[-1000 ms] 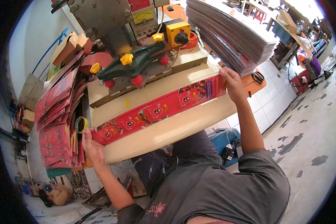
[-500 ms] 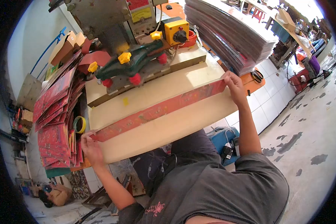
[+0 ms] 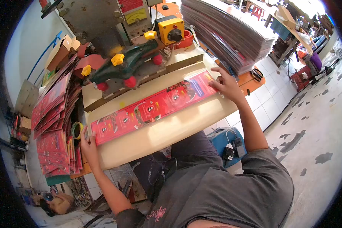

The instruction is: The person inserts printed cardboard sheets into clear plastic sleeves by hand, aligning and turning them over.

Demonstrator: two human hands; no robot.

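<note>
A long red printed strip [image 3: 152, 108] lies flat on the cream board [image 3: 159, 133] in front of the machine. At its left end, my left hand [image 3: 89, 146] rests with fingers apart, the fingertips at the strip's edge. My right hand [image 3: 226, 85] is at the other end, its thumb touching the strip's corner and its index finger stretched out above. Neither hand is wrapped round anything. Behind the strip stands the machine's dark green clamp bar [image 3: 131, 64] with yellow knobs and red feet.
Red printed sheets [image 3: 51, 114] are heaped at the left, beside a roll of yellow tape [image 3: 77, 130]. A tall stack of sheets [image 3: 231, 34] stands at the back right, near black scissors [image 3: 257, 74]. A yellow control box [image 3: 170, 31] sits behind the clamp bar.
The strip, earlier tilted and held at both ends, now lies flat with its printed face showing more fully. Both hands have loosened their pinch, and the fingers have spread.
</note>
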